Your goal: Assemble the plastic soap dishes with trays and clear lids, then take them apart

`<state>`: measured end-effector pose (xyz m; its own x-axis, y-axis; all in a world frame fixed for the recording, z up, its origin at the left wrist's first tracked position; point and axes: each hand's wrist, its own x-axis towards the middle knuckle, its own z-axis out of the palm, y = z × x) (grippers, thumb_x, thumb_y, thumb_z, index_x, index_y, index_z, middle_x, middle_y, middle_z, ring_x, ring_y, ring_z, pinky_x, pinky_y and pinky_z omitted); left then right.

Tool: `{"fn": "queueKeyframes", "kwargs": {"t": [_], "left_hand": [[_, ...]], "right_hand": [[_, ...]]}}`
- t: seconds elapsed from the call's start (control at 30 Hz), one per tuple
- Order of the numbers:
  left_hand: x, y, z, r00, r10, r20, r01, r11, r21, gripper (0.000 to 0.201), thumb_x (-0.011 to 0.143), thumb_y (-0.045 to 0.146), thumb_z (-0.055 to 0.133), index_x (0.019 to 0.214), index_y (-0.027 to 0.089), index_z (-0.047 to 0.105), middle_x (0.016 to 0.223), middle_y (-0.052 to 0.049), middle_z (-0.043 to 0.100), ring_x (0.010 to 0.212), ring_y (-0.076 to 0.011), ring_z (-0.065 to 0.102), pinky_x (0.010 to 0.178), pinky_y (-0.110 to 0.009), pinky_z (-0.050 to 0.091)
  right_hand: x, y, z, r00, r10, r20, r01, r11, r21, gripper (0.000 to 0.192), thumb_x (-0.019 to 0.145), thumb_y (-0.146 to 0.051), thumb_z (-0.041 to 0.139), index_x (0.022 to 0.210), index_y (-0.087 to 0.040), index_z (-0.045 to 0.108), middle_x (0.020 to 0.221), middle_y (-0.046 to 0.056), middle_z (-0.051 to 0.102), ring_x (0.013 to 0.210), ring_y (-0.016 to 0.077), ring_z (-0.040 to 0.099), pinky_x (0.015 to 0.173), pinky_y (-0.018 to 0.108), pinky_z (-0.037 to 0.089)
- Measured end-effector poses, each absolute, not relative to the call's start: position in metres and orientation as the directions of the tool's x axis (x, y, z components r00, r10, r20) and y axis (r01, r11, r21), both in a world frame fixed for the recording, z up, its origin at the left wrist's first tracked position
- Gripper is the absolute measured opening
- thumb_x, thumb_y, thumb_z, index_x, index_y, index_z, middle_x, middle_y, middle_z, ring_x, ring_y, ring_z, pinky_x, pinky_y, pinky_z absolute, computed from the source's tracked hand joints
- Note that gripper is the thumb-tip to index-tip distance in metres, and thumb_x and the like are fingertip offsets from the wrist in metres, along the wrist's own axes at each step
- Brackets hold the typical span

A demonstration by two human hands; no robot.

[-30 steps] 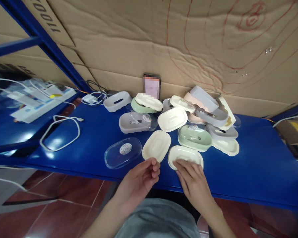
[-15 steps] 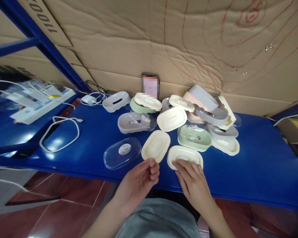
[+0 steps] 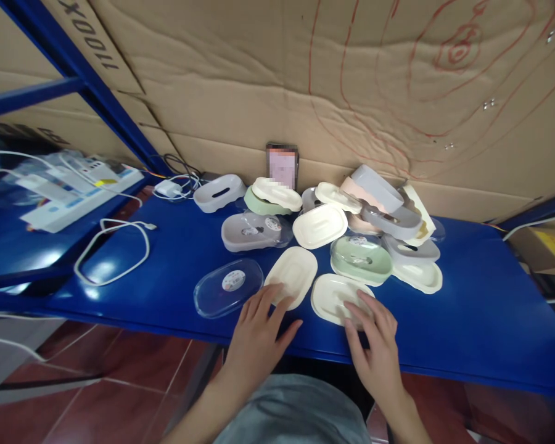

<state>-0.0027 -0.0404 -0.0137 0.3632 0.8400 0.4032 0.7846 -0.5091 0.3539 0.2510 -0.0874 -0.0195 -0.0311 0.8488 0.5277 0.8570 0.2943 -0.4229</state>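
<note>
Overlapping the near-left edge of the left cream tray [image 3: 296, 268], lower centre of frame: left hand [image 3: 258, 327]. Its fingers are slightly apart, thumb well off to the side. Contact with the tray vs. just above it: cannot tell.

Right hand [image 3: 374, 327] is over the near-right part of the right cream tray [image 3: 329, 297], also lower centre. Fingers apart, thumb separated from them, tips over the tray. Firm contact: cannot tell.

Both trays lie flat on the blue table [image 3: 485, 308], side by side near its front edge, narrow gap between them.

Left of the left tray: clear lid [image 3: 213, 296] with a round label, flat on the table. Behind the right tray: green dish [image 3: 367, 264], clear plastic over it. Further back, centre of frame: third cream tray [image 3: 320, 227], right of a labelled grey dish [image 3: 238, 233].

Right of centre: mixed pile, incl. peach dish [image 3: 358, 192] and upper grey dish [image 3: 378, 188], tilted. Back left of centre: slotted grey dish [image 3: 217, 196]. Phone [image 3: 282, 161] stands upright by the cardboard [image 3: 213, 80], screen pixelated.

Left side of frame: white cable [image 3: 78, 262] looped on the table, power strip [image 3: 49, 216] beyond it.
</note>
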Motion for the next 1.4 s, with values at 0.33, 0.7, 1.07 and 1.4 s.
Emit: {"fn": "queueKeyframes", "kwargs": {"t": [0.33, 0.7, 1.07, 1.4], "left_hand": [[-0.022, -0.046, -0.007, 0.232, 0.909, 0.346, 0.569, -0.416, 0.71, 0.02, 0.102, 0.023, 0.069, 0.122, 0.026, 0.071, 0.134, -0.013, 0.07, 0.131, -0.0321, 0.067, 0.114, -0.05, 0.055], [-0.03, -0.038, 0.0, 0.526, 0.777, 0.346, 0.497, -0.611, 0.616, 0.025, 0.107, 0.017, 0.058, 0.13, 0.022, 0.066, 0.153, -0.017, 0.061, 0.156, -0.0334, 0.049, 0.128, -0.054, 0.044], [-0.057, -0.006, -0.006, 0.378, 0.812, 0.444, 0.804, -0.526, 0.277, 0.044, 0.106, 0.027, 0.062, 0.15, 0.026, 0.061, 0.168, -0.018, 0.048, 0.16, -0.0428, 0.04, 0.13, -0.075, 0.025], [-0.118, -0.037, 0.003, 0.159, 0.876, 0.456, 0.786, -0.391, 0.478, 0.046, 0.107, 0.042, 0.064, 0.152, 0.031, 0.058, 0.155, -0.012, 0.059, 0.148, -0.0371, 0.056, 0.124, -0.061, 0.047]], "right_hand": [[0.248, -0.082, -0.019, -0.168, 0.915, 0.366, 0.83, 0.331, -0.448, 0.041, 0.111, -0.027, 0.056, 0.152, -0.029, 0.056, 0.151, 0.011, 0.066, 0.144, 0.0306, 0.06, 0.121, 0.057, 0.046], [0.282, -0.096, -0.013, -0.172, 0.898, 0.405, 0.806, 0.365, -0.466, 0.079, 0.108, -0.035, 0.064, 0.175, -0.032, 0.022, 0.179, 0.016, 0.028, 0.164, 0.0382, 0.032, 0.121, 0.065, 0.048], [0.263, -0.105, -0.011, -0.453, 0.843, 0.29, 0.785, 0.531, -0.319, 0.045, 0.109, -0.022, 0.058, 0.153, -0.032, 0.062, 0.164, 0.006, 0.056, 0.157, 0.0312, 0.047, 0.121, 0.058, 0.054], [0.224, -0.081, -0.004, -0.492, 0.833, 0.253, 0.742, 0.553, -0.378, 0.052, 0.112, -0.025, 0.054, 0.164, -0.029, 0.048, 0.169, 0.008, 0.049, 0.161, 0.0278, 0.041, 0.127, 0.058, 0.046]]}}
